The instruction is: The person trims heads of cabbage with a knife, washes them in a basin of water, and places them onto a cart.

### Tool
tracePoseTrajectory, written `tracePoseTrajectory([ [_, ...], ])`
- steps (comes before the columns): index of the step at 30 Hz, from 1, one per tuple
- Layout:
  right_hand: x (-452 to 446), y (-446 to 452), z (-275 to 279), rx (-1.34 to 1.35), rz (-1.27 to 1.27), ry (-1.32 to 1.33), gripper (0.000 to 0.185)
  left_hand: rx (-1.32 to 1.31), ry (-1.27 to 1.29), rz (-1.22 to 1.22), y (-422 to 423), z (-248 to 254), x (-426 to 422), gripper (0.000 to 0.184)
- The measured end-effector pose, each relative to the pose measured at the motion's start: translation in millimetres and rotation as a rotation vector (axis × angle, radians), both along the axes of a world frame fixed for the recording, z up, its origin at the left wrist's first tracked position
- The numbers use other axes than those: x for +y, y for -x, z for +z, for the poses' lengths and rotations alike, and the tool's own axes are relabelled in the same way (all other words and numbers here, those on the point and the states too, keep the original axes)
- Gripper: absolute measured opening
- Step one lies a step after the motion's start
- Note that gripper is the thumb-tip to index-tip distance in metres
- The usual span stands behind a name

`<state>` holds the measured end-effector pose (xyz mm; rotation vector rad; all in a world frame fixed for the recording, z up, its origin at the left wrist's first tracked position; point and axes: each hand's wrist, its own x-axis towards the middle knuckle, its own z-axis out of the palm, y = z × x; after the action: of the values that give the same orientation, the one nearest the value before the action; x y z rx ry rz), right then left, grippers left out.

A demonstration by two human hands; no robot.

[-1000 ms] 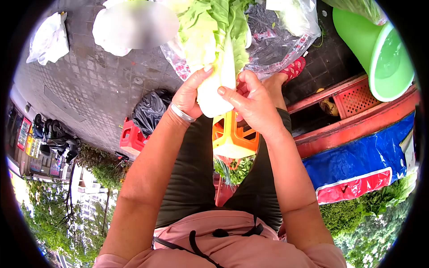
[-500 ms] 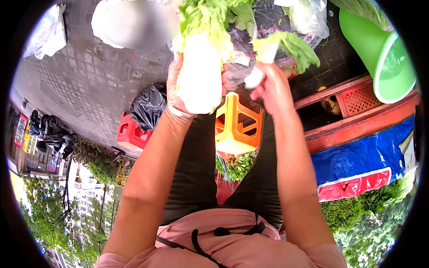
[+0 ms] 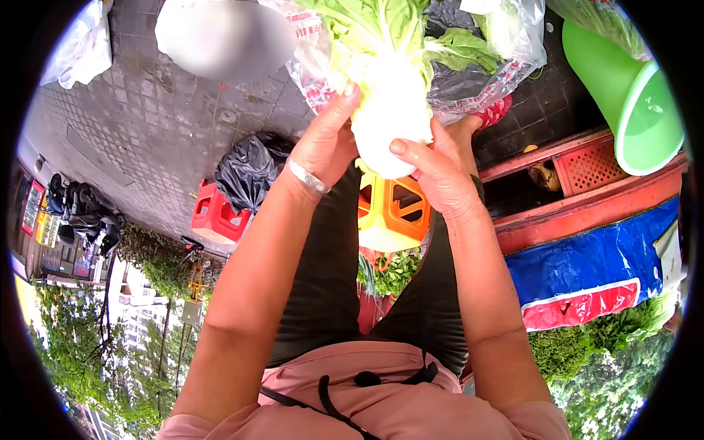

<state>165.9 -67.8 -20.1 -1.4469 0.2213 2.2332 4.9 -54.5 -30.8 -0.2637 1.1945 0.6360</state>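
A leafy green vegetable head (image 3: 392, 110) with a thick white base is between my hands, its leaves pointing away from me. My left hand (image 3: 330, 139) grips its left side, thumb up along the edge. My right hand (image 3: 436, 165) holds the lower right of the base, thumb on top and the other fingers mostly hidden beneath. A loose green leaf (image 3: 466, 50) lies on the plastic bags (image 3: 458, 92) beyond my right hand. Under the base stands an orange plastic stool (image 3: 392, 224).
A red stool (image 3: 216, 216) with a black bag (image 3: 249, 172) stands at left. White bags (image 3: 81, 48) lie on the paving. At right are a green tub (image 3: 631, 110), a red crate (image 3: 590, 167) and a blue sheet (image 3: 594, 257). Greens (image 3: 396, 271) lie below the orange stool.
My right hand let go of the detached leaf, which now lies on the bags, and came back to the vegetable's base. The vegetable head, with my left hand on it, shifted right.
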Motion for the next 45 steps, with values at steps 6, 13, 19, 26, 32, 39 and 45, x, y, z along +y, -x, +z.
tracePoseTrajectory([
  [6,1.5,4.9,4.7,-0.318,0.323,-0.180,0.050,-0.124,0.055,0.015,-4.5,-18.3,-4.6,0.055],
  [13,11.2,8.0,2.2,-0.460,0.526,-0.185,0.039,-0.041,-0.073,0.030,-7.4,-26.8,-13.6,0.081],
  [19,-8.2,16.0,-6.2,-0.527,0.339,-0.197,0.030,0.068,-0.148,0.076,-8.9,-32.9,-16.6,0.088],
  [26,-17.2,-2.8,12.8,-0.275,-0.255,0.140,0.021,-0.382,-0.128,0.294,15.8,-34.7,-10.7,0.076],
  [32,7.5,-42.3,-40.6,-0.367,0.476,0.206,0.089,-0.019,0.002,0.082,14.4,-12.7,2.4,0.072],
  [39,25.3,-15.2,-38.3,-0.003,0.022,0.057,0.068,0.243,-0.267,-0.601,-5.8,42.0,-12.9,0.071],
  [45,33.6,-19.5,-28.2,0.263,-0.079,0.334,0.057,0.837,-1.195,-1.407,12.2,65.4,29.1,0.088],
])
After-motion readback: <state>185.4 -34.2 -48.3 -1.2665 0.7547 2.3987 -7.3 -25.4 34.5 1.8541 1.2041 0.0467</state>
